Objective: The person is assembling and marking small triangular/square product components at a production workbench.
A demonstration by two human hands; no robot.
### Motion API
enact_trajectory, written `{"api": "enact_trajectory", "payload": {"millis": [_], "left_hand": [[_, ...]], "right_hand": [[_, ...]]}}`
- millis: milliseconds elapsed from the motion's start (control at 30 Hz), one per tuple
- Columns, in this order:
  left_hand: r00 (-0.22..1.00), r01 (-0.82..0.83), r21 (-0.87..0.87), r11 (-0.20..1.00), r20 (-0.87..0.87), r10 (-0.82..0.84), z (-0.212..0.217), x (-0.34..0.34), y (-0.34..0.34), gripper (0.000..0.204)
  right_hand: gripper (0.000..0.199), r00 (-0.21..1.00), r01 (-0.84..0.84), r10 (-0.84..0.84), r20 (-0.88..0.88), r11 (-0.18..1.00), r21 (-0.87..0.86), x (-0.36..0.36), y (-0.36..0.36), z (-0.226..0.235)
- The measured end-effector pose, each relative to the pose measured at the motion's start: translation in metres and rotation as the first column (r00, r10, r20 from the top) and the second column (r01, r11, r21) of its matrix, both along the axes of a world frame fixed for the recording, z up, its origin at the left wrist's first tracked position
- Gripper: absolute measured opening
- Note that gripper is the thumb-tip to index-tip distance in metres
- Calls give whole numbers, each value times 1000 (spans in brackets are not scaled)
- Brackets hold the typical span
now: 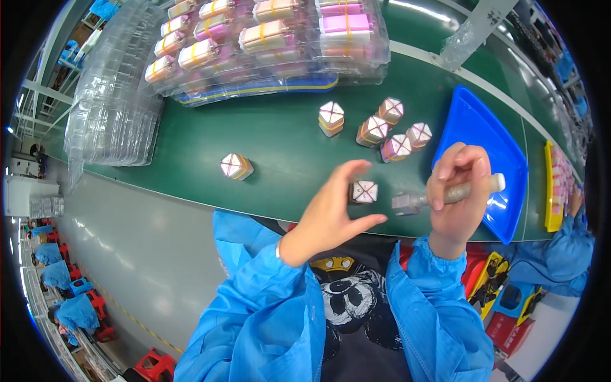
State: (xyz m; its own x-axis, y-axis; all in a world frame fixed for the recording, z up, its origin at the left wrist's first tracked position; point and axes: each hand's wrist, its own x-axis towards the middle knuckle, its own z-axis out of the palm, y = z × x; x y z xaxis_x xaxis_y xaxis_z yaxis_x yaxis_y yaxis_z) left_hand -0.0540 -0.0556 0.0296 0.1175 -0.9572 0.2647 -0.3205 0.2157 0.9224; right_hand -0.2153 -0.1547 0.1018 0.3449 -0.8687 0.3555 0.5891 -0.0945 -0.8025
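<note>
Head view showed the right hand gripping a marker-like tool, its tip just right of a small box on the green tabletop; the left hand, open and empty, curved around that box. Steadying the box first seemed wise.

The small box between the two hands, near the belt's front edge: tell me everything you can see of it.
The small box is a cube-like pack with a white top crossed by thin bands in an X and darker sides. It sits upright on the green belt. The open left hand frames it without clearly touching. The right hand points a grey tool toward it.
</note>
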Motion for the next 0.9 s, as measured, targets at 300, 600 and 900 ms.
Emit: {"api": "enact_trajectory", "payload": {"millis": [300, 600, 900], "left_hand": [[984, -88, 130, 988, 167, 66, -20, -14, -14, 35], [926, -139, -15, 990, 353, 135, -17, -7, -13, 31], [937, -177, 87, 980, 321, 140, -18, -5, -12, 37]], "right_hand": [[23, 990, 9, -11, -138, 1000, -16, 11, 5, -15], [24, 999, 32, -30, 29, 998, -60, -2, 3, -1], [20, 973, -126, 113, -203, 991, -49, 47, 18, 2]]}}
